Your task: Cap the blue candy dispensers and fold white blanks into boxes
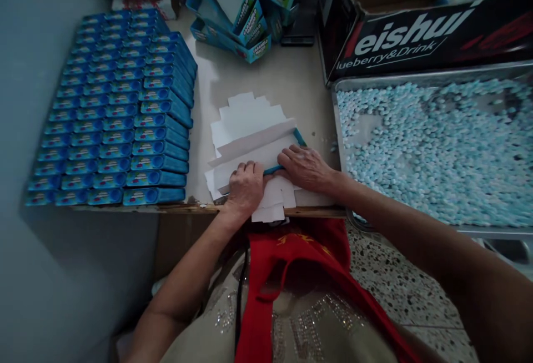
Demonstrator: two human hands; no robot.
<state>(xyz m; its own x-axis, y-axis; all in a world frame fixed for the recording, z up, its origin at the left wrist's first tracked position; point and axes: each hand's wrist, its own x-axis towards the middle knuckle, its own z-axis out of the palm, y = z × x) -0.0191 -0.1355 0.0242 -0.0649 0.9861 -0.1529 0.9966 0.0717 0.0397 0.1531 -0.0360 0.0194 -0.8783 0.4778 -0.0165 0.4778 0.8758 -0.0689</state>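
A partly folded cardboard box (258, 157), white inside with blue outer edges, lies on several flat white box blanks (250, 116). My left hand (245, 185) has its fingers curled over the near side of the box, left of the middle. Closer to the box's right end, my right hand (307, 166) grips the same near side, fingers bent over the blue edge. One long side wall stands raised at the back. Both thumbs are mostly hidden.
Rows of blue packed boxes (120, 107) stand at left. Folded display cartons (250, 30) lie at the back. On the right, a metal tray (339, 146) holds light-blue candies (441, 152), below a large black carton (416, 33). The table's worn front edge (166, 208) runs near my body.
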